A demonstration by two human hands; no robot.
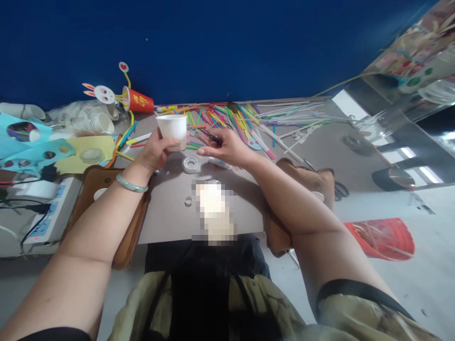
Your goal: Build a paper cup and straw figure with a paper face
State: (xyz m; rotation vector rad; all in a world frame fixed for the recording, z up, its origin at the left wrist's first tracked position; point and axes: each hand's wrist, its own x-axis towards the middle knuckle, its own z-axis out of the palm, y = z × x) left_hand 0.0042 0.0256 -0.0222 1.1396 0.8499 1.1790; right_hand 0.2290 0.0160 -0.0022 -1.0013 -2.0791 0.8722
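Observation:
A plain white paper cup (172, 131) is upright in my left hand (156, 150), its fingers and thumb wrapped round the lower part. Just to its right, my right hand (226, 147) is closed on a small dark tool (213, 138), which looks like scissors and is partly hidden by the fingers. Under and between the hands lies a white roll of tape (190, 164) on the grey table (167, 208). A white tube (219, 163) lies below my right hand. Nearer to me is a small clear round piece (188, 201).
Colourful sticks and markers (231, 118) spread along the back. A red cup (140, 100) with a rabbit figure lies back left, beside stacked white cups (95, 124). A power strip (53, 208) is at the left, a red basket (387, 239) at the lower right.

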